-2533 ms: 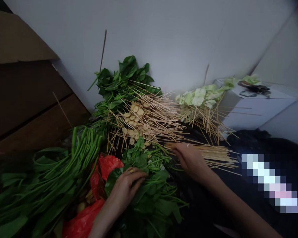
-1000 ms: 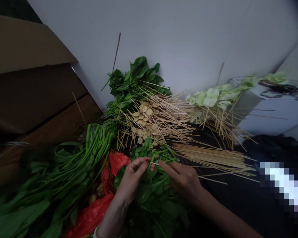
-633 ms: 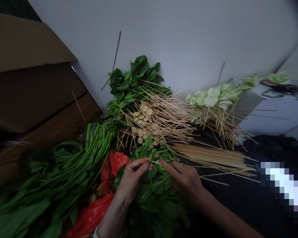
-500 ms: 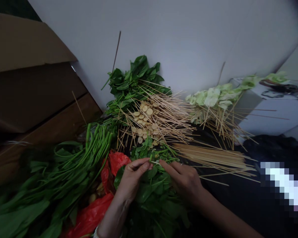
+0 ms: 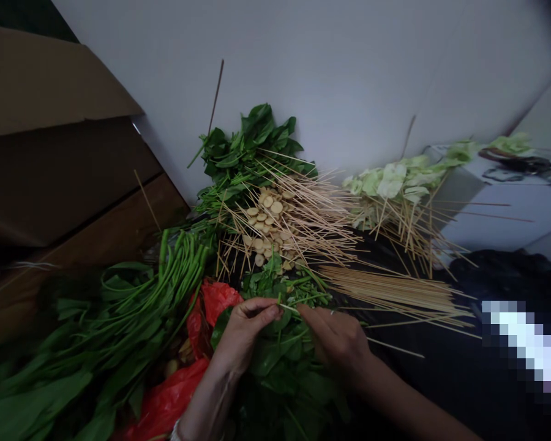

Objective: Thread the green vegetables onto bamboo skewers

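Observation:
My left hand [image 5: 243, 331] pinches a green leaf over a heap of leafy greens [image 5: 280, 367] in front of me. My right hand [image 5: 337, 337] is closed on a thin bamboo skewer [image 5: 395, 348] whose tip points at the leaf between my hands. The two hands almost touch above the greens. A bundle of bare skewers [image 5: 395, 294] lies just beyond my right hand.
Skewers with pale round slices [image 5: 269, 229] lie behind the greens, and skewers with light green cabbage [image 5: 390, 180] to the right. Long green stalks [image 5: 165, 282] and a red plastic bag [image 5: 206, 306] lie left. A cardboard box [image 5: 50, 153] stands at the left. A white wall [image 5: 349, 73] is behind.
My right hand left the skewer bundle and came to the left hand with one skewer. Both hands now meet over the greens, and the skewer has tilted slightly.

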The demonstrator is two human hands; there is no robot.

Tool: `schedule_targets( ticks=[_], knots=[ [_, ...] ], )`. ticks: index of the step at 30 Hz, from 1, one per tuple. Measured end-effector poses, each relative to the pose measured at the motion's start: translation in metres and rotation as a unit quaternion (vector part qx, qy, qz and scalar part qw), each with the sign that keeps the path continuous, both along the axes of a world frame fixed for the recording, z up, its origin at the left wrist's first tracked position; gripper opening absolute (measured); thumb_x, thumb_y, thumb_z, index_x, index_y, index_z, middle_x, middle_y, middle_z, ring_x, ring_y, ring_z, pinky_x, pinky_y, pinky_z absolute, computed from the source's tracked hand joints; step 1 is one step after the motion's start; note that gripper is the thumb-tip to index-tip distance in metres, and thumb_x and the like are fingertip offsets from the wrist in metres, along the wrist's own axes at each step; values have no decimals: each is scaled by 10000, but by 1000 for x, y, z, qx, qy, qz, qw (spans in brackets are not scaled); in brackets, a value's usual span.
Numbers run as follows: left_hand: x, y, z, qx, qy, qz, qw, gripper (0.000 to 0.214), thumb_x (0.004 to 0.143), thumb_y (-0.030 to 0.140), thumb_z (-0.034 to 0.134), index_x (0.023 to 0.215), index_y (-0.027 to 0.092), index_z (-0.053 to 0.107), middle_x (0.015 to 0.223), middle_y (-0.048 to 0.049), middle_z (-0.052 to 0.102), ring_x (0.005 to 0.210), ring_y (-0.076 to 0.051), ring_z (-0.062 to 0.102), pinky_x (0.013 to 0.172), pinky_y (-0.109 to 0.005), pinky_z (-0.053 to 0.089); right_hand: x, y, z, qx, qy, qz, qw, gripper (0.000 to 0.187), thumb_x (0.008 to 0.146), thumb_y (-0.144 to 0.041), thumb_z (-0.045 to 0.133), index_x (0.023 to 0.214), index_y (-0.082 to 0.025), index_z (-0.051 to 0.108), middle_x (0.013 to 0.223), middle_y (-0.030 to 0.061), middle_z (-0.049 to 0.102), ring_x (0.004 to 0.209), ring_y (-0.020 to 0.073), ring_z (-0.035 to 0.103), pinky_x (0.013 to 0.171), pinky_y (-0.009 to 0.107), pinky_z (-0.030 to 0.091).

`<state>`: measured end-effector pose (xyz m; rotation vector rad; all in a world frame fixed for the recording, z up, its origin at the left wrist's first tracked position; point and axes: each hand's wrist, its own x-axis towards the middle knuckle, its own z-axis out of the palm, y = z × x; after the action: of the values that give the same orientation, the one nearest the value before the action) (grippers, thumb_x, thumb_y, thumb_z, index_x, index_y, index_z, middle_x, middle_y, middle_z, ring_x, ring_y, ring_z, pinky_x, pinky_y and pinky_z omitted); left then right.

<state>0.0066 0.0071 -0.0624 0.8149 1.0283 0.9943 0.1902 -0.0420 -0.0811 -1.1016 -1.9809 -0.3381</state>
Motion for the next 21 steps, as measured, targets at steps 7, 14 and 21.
schedule_targets(
  ticks=[7, 14, 21],
  knots=[
    [3, -3, 1, -7, 38, -35, 999, 259, 516, 312, 895, 694, 170, 774, 608, -4, 710, 595, -97, 610, 639, -183, 472, -9, -3, -2, -8, 26, 6, 1000, 231, 908, -50, 385, 976, -136, 588, 613, -6, 608, 503, 110, 550, 517, 242, 396],
    [1, 3, 1, 90, 114, -87, 986, 255, 653, 344, 803, 860, 196, 784, 827, -51, 771, 780, -190, 684, 762, -280, 510, 6, 5, 2, 29, 17, -18, 999, 203, 957, -129, 403, 999, -131, 601, 626, 5, 632, 504, 121, 555, 512, 267, 377],
    [-16, 24, -5, 260, 344, -49, 901, 194, 814, 320, 644, 897, 195, 766, 911, -66, 754, 883, -223, 675, 829, -322, 491, 41, 20, 11, 53, 23, -153, 987, 117, 946, -180, 528, 1015, -158, 621, 798, 39, 737, 552, 114, 627, 575, 251, 416]
  ],
)
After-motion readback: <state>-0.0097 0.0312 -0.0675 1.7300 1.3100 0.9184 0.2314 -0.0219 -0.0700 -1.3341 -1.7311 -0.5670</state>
